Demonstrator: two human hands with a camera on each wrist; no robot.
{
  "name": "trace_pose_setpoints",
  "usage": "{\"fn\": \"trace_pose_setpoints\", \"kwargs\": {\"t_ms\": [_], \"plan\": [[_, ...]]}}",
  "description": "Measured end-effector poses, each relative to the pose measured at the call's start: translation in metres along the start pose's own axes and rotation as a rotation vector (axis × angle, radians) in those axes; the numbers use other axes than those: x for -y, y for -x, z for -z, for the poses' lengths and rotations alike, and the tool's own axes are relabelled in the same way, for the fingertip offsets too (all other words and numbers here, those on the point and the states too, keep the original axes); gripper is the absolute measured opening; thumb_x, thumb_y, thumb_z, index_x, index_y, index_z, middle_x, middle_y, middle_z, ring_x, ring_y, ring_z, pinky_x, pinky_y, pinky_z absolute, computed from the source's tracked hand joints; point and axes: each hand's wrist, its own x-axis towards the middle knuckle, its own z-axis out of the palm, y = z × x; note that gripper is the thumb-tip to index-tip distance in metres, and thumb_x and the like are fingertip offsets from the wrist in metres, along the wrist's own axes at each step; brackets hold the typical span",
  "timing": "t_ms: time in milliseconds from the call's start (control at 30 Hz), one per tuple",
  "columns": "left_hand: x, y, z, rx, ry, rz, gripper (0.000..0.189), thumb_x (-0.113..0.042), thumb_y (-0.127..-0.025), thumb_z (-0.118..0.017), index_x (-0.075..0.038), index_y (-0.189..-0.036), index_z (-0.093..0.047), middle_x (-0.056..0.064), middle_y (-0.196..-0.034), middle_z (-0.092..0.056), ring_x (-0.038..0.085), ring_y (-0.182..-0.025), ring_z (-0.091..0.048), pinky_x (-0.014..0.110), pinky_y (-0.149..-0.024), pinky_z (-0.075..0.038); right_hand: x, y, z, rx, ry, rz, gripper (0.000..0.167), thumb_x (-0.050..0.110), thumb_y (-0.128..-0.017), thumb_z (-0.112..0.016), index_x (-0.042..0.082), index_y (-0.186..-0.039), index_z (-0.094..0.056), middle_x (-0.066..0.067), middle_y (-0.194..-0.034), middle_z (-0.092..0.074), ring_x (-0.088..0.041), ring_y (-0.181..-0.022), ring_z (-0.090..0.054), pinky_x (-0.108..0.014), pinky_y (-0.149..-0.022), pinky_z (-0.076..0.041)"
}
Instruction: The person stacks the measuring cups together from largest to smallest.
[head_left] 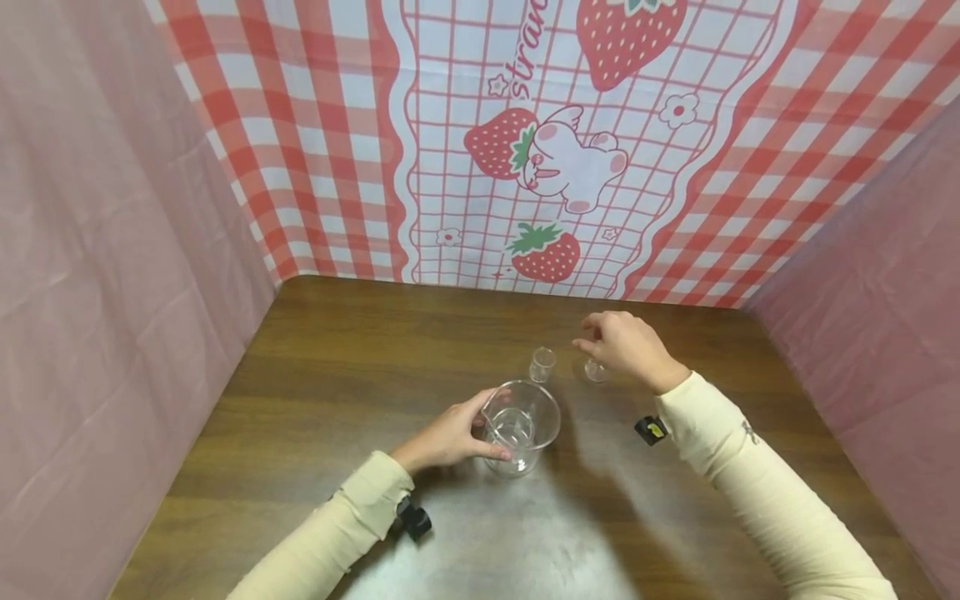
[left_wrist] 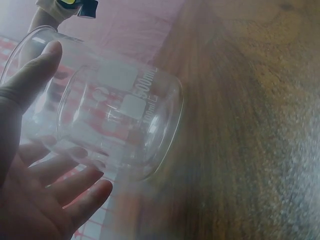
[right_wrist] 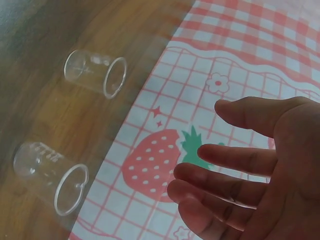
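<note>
My left hand (head_left: 453,429) holds a large clear glass beaker (head_left: 547,408), thumb on one side and fingers round the other. White markings on its wall (left_wrist: 117,75) include "500ml". Inside it sits a smaller glass beaker (head_left: 513,427), marked 100 ml in the left wrist view. My right hand (head_left: 626,343) hovers with its fingers spread and loosely bent, nothing between them. Close below it, partly covered in the head view, stands a small glass beaker (head_left: 596,370). Another small glass beaker (head_left: 543,365) stands just behind the large one; both small ones appear upright, clear of the fingers.
The brown wooden table (head_left: 322,392) ends at a red-and-white strawberry cloth (head_left: 450,192) hung at the back. Pink curtains (head_left: 112,250) flank it on both sides. Black wrist cameras (head_left: 415,518) sit at both cuffs.
</note>
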Motion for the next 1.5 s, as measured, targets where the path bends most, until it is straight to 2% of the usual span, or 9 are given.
{"fn": "trace_pose_setpoints", "kwargs": {"t_ms": [133,367,600,800,1100,1500], "plan": [[0.0,0.001,0.001,-0.005,0.012,-0.003,0.088,-0.029,-0.074,-0.085,-0.012,-0.147,-0.039,0.009,-0.147,-0.05,0.032,-0.116,-0.062,0.045,-0.102,-0.051,-0.005,-0.001,-0.001,0.006,-0.003,-0.017,0.033,0.028,-0.088,-0.069,0.003,-0.109,-0.07,-0.009,-0.082,-0.073,-0.025,-0.075,-0.067,-0.046,-0.068,-0.055],[0.001,0.0,0.001,0.002,-0.006,0.0,0.088,-0.031,-0.075,-0.084,-0.014,-0.148,-0.038,0.01,-0.148,-0.049,0.034,-0.115,-0.063,0.047,-0.101,-0.051,-0.013,-0.003,-0.002,0.025,-0.004,-0.06,0.04,0.032,-0.089,-0.068,0.0,-0.113,-0.068,-0.019,-0.098,-0.074,-0.034,-0.086,-0.07,-0.051,-0.074,-0.056],[0.001,0.0,0.001,0.007,-0.004,-0.004,0.088,-0.031,-0.075,-0.084,-0.014,-0.148,-0.038,0.011,-0.148,-0.049,0.034,-0.116,-0.063,0.046,-0.103,-0.05,-0.021,-0.004,-0.005,0.022,-0.01,-0.093,0.044,0.035,-0.089,-0.068,-0.001,-0.113,-0.068,-0.02,-0.102,-0.073,-0.037,-0.092,-0.069,-0.053,-0.077,-0.055],[0.0,0.0,0.0,0.003,-0.001,-0.003,0.088,-0.03,-0.075,-0.084,-0.013,-0.148,-0.038,0.011,-0.149,-0.048,0.034,-0.115,-0.063,0.046,-0.102,-0.051,-0.029,-0.006,-0.008,0.032,-0.01,-0.113,0.05,0.038,-0.09,-0.066,-0.003,-0.118,-0.065,-0.023,-0.109,-0.071,-0.041,-0.1,-0.066,-0.055,-0.083,-0.053],[-0.001,0.002,-0.001,0.005,0.011,-0.002,0.087,-0.028,-0.075,-0.084,-0.012,-0.148,-0.038,0.012,-0.149,-0.048,0.038,-0.114,-0.063,0.047,-0.101,-0.051,-0.037,-0.005,-0.012,0.092,0.005,-0.171,0.059,0.04,-0.09,-0.065,-0.006,-0.126,-0.059,-0.029,-0.122,-0.063,-0.047,-0.112,-0.059,-0.058,-0.092,-0.05],[-0.001,0.002,0.001,0.01,0.003,-0.004,0.089,-0.029,-0.075,-0.084,-0.01,-0.148,-0.037,0.018,-0.146,-0.049,0.04,-0.115,-0.062,0.05,-0.101,-0.051,-0.048,-0.007,-0.021,0.13,-0.001,-0.239,0.066,0.046,-0.09,-0.063,-0.008,-0.128,-0.055,-0.032,-0.126,-0.059,-0.05,-0.115,-0.056,-0.061,-0.093,-0.049]]}}
